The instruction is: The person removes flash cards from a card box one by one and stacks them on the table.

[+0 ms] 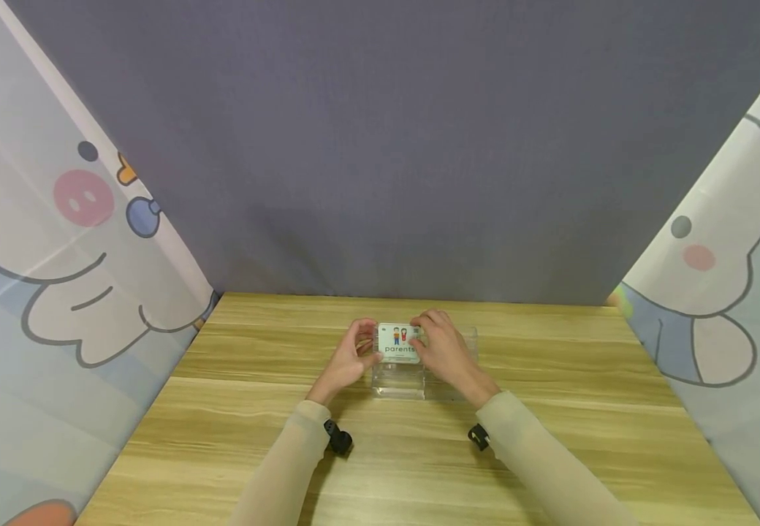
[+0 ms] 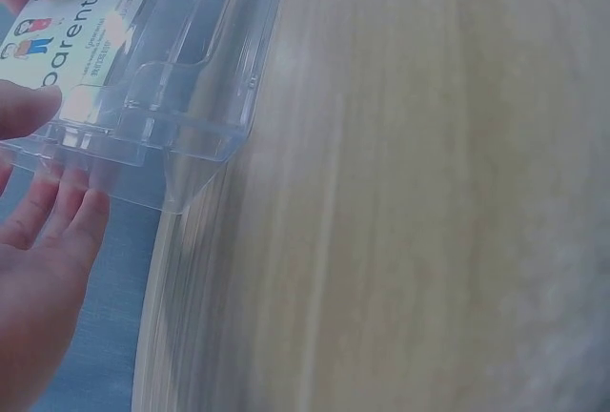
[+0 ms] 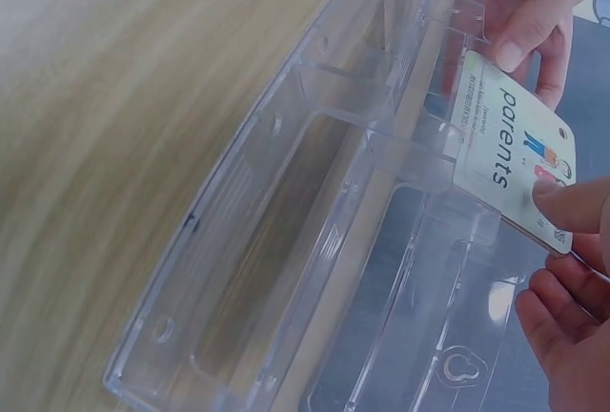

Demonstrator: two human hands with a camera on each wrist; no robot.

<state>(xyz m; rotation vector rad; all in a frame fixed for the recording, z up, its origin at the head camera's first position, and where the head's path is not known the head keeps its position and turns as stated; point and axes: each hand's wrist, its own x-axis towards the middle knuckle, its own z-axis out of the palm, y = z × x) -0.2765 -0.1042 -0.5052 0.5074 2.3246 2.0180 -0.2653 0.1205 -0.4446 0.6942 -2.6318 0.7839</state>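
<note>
Centrally, near the back edge of the tabletop (image 1: 590, 380), the right hand (image 1: 444, 352) pinches the "parents" card (image 1: 396, 346) at the clear rack (image 1: 398, 393); the left hand (image 1: 347, 359), fingers half-curled, grips the rack's left side

The person's left forearm (image 1: 281, 467) and right forearm (image 1: 544, 460) slant forward and inward, converging, with 2 pale sleeves (image 1: 304, 420) ending near the wrists (image 1: 483, 387); the left hand (image 1: 347, 358) keeps its thumb (image 2: 29, 110) apart from its fingers (image 2: 59, 216), which extend nearly straight; the right hand (image 1: 447, 351) bends its fingers inward beneath its thumb in a pinch; the 2 hands face each other, near but apart.
</note>
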